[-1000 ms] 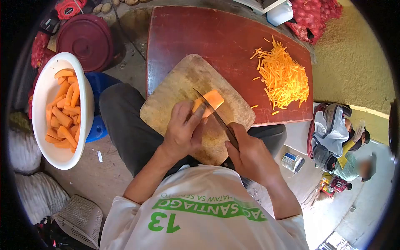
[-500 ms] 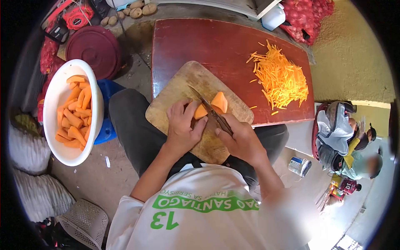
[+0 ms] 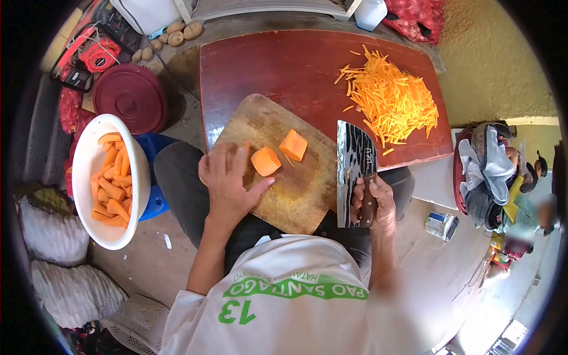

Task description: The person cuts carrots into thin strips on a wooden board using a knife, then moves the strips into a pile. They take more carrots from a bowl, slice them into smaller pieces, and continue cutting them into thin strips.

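A wooden cutting board rests partly on a dark red table and over my lap. Two orange carrot chunks lie on it, one next to my fingers and the other just beyond. My left hand lies flat on the board, fingers spread, its thumb tip touching the nearer chunk. My right hand grips the handle of a cleaver, lifted off to the right of the board with its broad blade facing up.
A heap of carrot strips lies on the table's far right. A white bowl of carrot pieces sits at my left beside a maroon lid. Potatoes lie beyond. Another person sits at far right.
The carrot piece has been cut in two. My right hand lifted the cleaver off the board and moved it right. My left hand let go of the carrot and flattened.
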